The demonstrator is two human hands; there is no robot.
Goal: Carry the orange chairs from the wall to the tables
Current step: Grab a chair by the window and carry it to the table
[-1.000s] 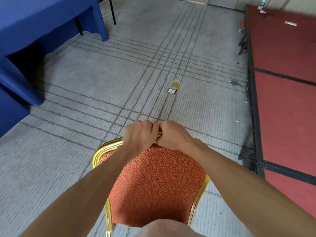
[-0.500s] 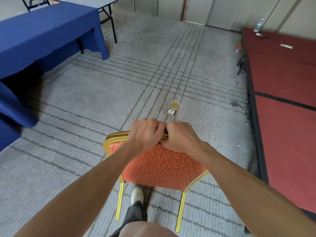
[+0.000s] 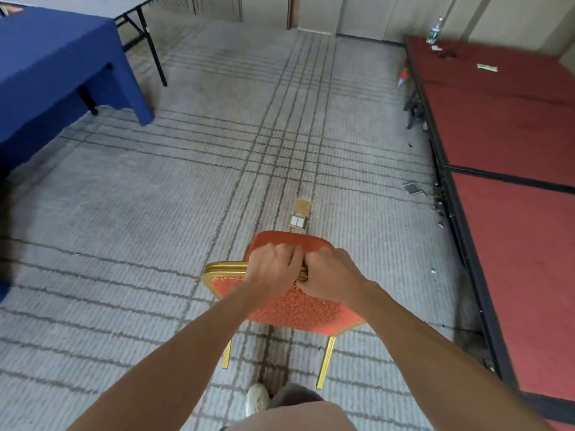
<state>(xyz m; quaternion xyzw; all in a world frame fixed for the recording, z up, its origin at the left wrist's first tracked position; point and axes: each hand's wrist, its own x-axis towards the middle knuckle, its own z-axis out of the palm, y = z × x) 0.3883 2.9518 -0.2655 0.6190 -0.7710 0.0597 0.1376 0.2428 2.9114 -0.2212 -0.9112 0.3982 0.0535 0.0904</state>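
Note:
An orange patterned chair (image 3: 298, 309) with a gold metal frame hangs in front of me over the grey carpet, its back toward me and its seat edge showing beyond my knuckles. My left hand (image 3: 273, 269) and my right hand (image 3: 331, 276) sit side by side, both closed around the top rail of the chair's back. Two gold legs hang below the backrest, off the floor. A table draped in blue cloth (image 3: 53, 76) stands at the far left.
A raised red-carpeted stage (image 3: 513, 181) with a black edge runs along the right side. A brass floor socket (image 3: 299, 216) sits in the carpet just ahead of the chair. A folding table (image 3: 137, 4) stands behind the blue one. My shoe (image 3: 256, 399) shows below.
The view has tilted up and I have walked forward. The chair has swung out ahead of me, its legs and seat now visible. Both hands keep their hold on the top rail.

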